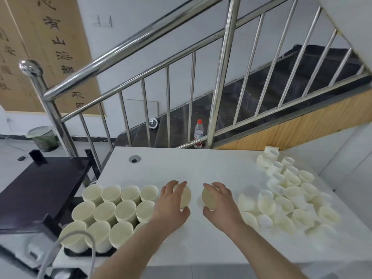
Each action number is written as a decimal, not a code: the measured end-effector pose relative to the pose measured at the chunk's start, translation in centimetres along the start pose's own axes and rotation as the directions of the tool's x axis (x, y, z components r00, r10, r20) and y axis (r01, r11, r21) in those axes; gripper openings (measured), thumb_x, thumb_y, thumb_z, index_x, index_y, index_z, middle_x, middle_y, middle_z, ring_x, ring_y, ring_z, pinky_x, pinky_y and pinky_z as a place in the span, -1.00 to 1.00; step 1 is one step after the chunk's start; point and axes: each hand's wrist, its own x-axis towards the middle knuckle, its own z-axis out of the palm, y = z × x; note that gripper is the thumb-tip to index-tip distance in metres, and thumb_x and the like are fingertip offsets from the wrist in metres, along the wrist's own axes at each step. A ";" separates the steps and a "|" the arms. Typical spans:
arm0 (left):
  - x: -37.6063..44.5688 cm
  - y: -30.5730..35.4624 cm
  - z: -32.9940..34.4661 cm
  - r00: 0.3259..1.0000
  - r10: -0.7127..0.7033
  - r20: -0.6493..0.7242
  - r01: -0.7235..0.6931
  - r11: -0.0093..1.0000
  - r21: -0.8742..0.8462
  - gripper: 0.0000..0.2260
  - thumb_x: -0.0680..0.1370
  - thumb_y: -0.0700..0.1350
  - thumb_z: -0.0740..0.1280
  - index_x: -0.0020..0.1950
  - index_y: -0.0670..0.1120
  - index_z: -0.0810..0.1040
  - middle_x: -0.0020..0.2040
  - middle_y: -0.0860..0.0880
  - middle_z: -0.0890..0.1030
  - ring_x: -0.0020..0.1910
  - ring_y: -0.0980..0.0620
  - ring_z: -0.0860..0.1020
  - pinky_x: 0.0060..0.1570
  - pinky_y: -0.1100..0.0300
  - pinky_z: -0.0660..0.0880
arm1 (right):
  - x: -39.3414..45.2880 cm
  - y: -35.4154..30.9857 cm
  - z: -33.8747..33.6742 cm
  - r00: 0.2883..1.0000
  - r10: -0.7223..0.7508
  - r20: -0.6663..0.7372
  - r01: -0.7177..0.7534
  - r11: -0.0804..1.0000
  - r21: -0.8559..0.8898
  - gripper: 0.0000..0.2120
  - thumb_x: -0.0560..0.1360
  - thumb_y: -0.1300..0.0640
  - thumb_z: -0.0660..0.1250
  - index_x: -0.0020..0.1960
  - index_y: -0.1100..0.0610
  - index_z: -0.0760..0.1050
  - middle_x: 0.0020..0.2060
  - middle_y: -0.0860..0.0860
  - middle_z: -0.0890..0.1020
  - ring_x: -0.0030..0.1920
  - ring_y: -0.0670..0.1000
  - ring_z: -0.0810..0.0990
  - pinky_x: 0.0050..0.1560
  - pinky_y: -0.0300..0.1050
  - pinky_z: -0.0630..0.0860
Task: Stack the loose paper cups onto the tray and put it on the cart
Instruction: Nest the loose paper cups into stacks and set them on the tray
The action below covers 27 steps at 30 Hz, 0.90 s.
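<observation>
White tabletop (pixel 201 168), round smooth paper cups (pixel 285 202)

Open lane down the middle of the surface (pixel 201 164), crowded on both flanks.

We see bare room ahead of our left hand (pixel 171 206) and right hand (pixel 219 204), each with its grip around 1 cup, reaching back to the railing (pixel 167 109) and the bottle (pixel 198 133). To the left, upright cups packed on the tray (pixel 70 252) block the way toward the dark cart (pixel 40 188); to the right, the loose pile of cups (pixel 287 198) fills the surface.
</observation>
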 end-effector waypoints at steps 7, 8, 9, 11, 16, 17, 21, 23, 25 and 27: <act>-2.1 -9.6 -5.1 0.993 -0.104 -0.061 0.105 0.994 0.006 -0.35 0.48 -0.06 0.30 0.53 0.05 0.13 0.46 0.02 0.18 0.43 -0.02 0.20 0.24 0.18 0.39 | 2.6 -9.0 5.4 0.992 -0.091 0.089 0.090 0.996 0.013 -0.38 0.48 0.13 0.31 0.50 -0.07 0.22 0.44 -0.08 0.18 0.42 0.02 0.18 0.26 -0.10 0.43; -2.3 -11.3 -5.9 0.991 -0.121 -0.063 0.122 0.992 0.012 -0.35 0.48 -0.06 0.29 0.53 0.04 0.12 0.46 0.02 0.18 0.44 -0.02 0.20 0.22 0.19 0.40 | 3.1 -10.5 6.2 0.990 -0.101 0.099 0.101 0.995 0.010 -0.38 0.48 0.12 0.31 0.50 -0.07 0.21 0.45 -0.08 0.18 0.43 0.01 0.18 0.26 -0.10 0.42; -2.6 -13.3 -6.9 0.988 -0.145 -0.058 0.146 0.989 0.026 -0.35 0.48 -0.05 0.29 0.53 0.04 0.12 0.47 0.02 0.18 0.44 -0.01 0.20 0.21 0.19 0.41 | 3.6 -12.3 7.4 0.988 -0.110 0.112 0.109 0.994 0.020 -0.38 0.49 0.13 0.31 0.50 -0.07 0.21 0.45 -0.08 0.17 0.43 0.01 0.17 0.26 -0.11 0.42; -3.0 -16.5 -8.4 0.981 -0.184 -0.059 0.187 0.981 0.043 -0.34 0.49 -0.04 0.30 0.54 0.02 0.11 0.47 0.02 0.18 0.45 -0.01 0.19 0.22 0.19 0.41 | 4.3 -15.0 9.3 0.981 -0.127 0.149 0.123 0.992 0.041 -0.38 0.49 0.13 0.30 0.50 -0.06 0.20 0.44 -0.09 0.18 0.43 0.00 0.17 0.28 -0.13 0.40; -3.6 -23.2 -11.3 0.958 -0.286 -0.021 0.287 0.955 0.078 -0.34 0.50 -0.03 0.31 0.54 0.03 0.09 0.46 0.05 0.18 0.46 -0.01 0.16 0.27 0.14 0.39 | 6.3 -20.7 13.5 0.957 -0.165 0.239 0.150 0.986 0.078 -0.34 0.46 0.13 0.30 0.51 -0.06 0.18 0.41 -0.10 0.21 0.41 -0.01 0.22 0.34 -0.11 0.34; -3.7 -24.3 -11.6 0.956 -0.294 -0.016 0.294 0.952 0.078 -0.34 0.50 -0.04 0.31 0.54 0.03 0.09 0.46 0.05 0.18 0.45 -0.02 0.16 0.27 0.14 0.39 | 6.6 -21.6 14.3 0.953 -0.169 0.251 0.153 0.985 0.084 -0.34 0.46 0.13 0.31 0.52 -0.06 0.19 0.41 -0.09 0.22 0.40 0.00 0.22 0.34 -0.14 0.32; -3.7 -27.4 -12.4 0.954 -0.300 0.003 0.298 0.950 0.093 -0.36 0.51 -0.03 0.31 0.53 0.02 0.10 0.45 0.04 0.20 0.43 -0.01 0.20 0.23 0.17 0.41 | 7.5 -23.7 16.7 0.946 -0.175 0.274 0.158 0.984 0.081 -0.34 0.43 0.12 0.31 0.49 -0.09 0.21 0.40 -0.12 0.23 0.40 -0.02 0.23 0.33 -0.09 0.36; -3.6 -28.5 -12.4 0.956 -0.293 0.016 0.290 0.952 0.098 -0.36 0.51 -0.02 0.30 0.53 0.03 0.10 0.44 0.05 0.20 0.42 0.01 0.21 0.16 0.18 0.44 | 7.7 -24.2 17.5 0.942 -0.170 0.289 0.152 0.985 0.083 -0.33 0.42 0.13 0.30 0.49 -0.11 0.21 0.39 -0.15 0.24 0.39 -0.05 0.24 0.30 -0.09 0.39; -3.5 -29.5 -12.2 0.958 -0.284 0.041 0.278 0.955 0.105 -0.36 0.51 -0.01 0.30 0.53 0.03 0.09 0.44 0.06 0.19 0.43 0.03 0.20 0.10 0.21 0.46 | 7.9 -24.6 18.5 0.936 -0.171 0.309 0.159 0.985 0.064 -0.34 0.43 0.13 0.29 0.49 -0.11 0.21 0.38 -0.15 0.24 0.37 -0.05 0.25 0.27 -0.10 0.41; -3.4 -30.3 -11.8 0.961 -0.267 0.065 0.259 0.959 0.110 -0.36 0.51 0.00 0.31 0.53 0.03 0.10 0.45 0.07 0.18 0.43 0.04 0.19 0.08 0.21 0.48 | 8.0 -24.9 19.4 0.929 -0.166 0.330 0.162 0.986 0.041 -0.34 0.44 0.13 0.29 0.50 -0.10 0.20 0.39 -0.13 0.24 0.38 -0.04 0.24 0.27 -0.13 0.40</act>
